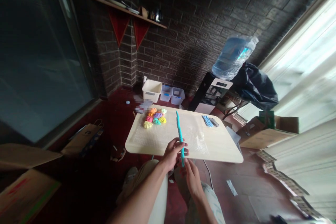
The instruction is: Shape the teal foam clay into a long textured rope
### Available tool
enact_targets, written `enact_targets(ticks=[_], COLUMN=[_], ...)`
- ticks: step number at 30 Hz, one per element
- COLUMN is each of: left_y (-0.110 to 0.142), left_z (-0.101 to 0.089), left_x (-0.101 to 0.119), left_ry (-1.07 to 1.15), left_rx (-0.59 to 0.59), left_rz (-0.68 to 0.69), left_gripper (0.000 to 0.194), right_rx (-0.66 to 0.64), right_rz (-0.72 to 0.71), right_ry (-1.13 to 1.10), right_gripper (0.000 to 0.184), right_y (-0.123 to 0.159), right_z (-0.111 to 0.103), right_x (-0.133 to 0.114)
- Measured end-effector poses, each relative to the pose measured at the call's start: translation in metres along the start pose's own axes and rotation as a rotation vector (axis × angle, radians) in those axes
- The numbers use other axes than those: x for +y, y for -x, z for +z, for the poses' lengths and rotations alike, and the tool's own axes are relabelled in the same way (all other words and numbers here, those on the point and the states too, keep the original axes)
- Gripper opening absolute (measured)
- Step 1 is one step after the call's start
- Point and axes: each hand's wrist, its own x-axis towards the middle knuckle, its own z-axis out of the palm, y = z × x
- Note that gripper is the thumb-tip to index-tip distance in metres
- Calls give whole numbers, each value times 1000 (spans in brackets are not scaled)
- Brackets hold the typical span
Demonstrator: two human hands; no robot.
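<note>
A long, thin turquoise clay roll (179,127) stands nearly upright over the near edge of the table, slightly uneven along its length. My left hand (173,152) is closed around its lower part, thumb across the front. Just below, my right hand (191,175) grips the bottom end between thumb and fingers. The roll's upper part rises free above both hands. Beyond them, at the table's left, lies a cluster of several soft clay-like lumps (157,115) in orange, pink, purple, yellow and green.
Bubble wrap (198,136) covers part of the pale table (225,147). Blue strips (207,121) and a grey bundle (214,122) lie at its right. Behind stand plastic bins (152,91) and a water dispenser (210,92). Cardboard boxes (270,133) sit at the right.
</note>
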Motion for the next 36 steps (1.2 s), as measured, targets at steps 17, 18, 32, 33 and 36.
enact_targets(ticks=[17, 18, 32, 33, 36], left_y=[-8, -7, -3, -2, 1], left_z=[-29, -29, -20, -19, -18], left_x=[9, 10, 3, 4, 5], left_ry=[-168, -183, -233, -235, -241], left_rx=[-90, -88, -91, -100, -133], left_rz=[35, 38, 72, 62, 28], left_gripper=[32, 33, 36, 36, 37], right_rx=[60, 50, 18, 31, 89], right_rz=[-72, -80, -171, -177, -202], right_ry=[-88, -90, 61, 71, 83], right_gripper=[42, 42, 34, 34, 38], right_y=[-21, -25, -30, -31, -38], right_z=[-22, -19, -18, -19, -25], right_x=[-17, -20, -35, -37, -46])
